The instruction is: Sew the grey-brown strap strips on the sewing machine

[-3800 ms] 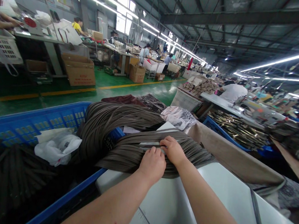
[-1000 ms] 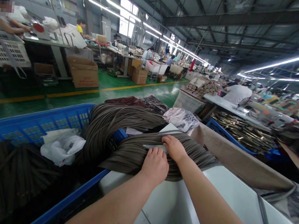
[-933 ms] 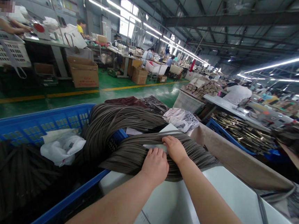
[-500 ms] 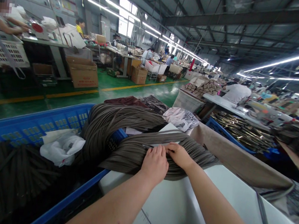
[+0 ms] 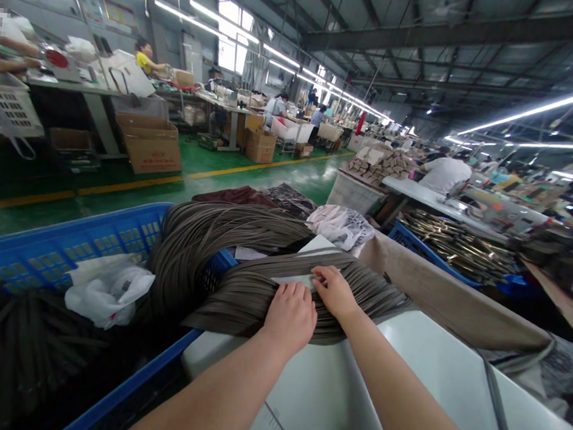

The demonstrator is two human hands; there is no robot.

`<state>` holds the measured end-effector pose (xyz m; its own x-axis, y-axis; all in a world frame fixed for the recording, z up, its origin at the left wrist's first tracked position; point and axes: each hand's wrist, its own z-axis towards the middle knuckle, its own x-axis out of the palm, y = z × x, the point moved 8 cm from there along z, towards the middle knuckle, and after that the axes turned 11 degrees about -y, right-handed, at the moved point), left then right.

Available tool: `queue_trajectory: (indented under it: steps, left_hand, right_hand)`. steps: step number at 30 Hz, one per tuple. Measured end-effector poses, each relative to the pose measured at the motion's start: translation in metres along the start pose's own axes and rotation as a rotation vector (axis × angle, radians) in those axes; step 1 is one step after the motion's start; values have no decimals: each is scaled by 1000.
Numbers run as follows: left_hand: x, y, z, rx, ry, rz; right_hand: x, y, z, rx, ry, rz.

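A thick bundle of dark grey-brown strips (image 5: 244, 291) lies across a white tabletop (image 5: 312, 384) in front of me. My left hand (image 5: 292, 316) is on the near part of the bundle, its fingers bent over the strips. Close to its right, my right hand (image 5: 334, 291) has its fingers and thumb curled at the strips; its fingertips are partly hidden. Between the bundle's far and near strips, a narrow gap by my fingers shows the pale surface.
Another looped bundle (image 5: 199, 234) hangs over a blue crate (image 5: 129, 228) at left, near a white plastic bag (image 5: 112, 293). Beige cloth (image 5: 440, 289) lies right of the table. Beyond are a cardboard box (image 5: 149, 146), a crate of metallic-looking pieces (image 5: 454, 250) and people at sewing tables.
A gap has opened among the strips beside my fingers. My right hand has lifted slightly apart from my left. The whole view has shifted a little.
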<state>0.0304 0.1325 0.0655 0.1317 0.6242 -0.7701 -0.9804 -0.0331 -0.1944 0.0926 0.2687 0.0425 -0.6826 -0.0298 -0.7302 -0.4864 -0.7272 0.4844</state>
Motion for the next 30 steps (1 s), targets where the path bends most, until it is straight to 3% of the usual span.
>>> queue_trajectory:
  steps: [8, 30]
  left_hand:
    - [-1, 1, 2, -30, 34, -13]
    - [2, -2, 1, -17, 46, 6]
  right_hand:
    - [2, 22, 0, -105, -29, -114]
    - [4, 23, -2, -128, 9, -229]
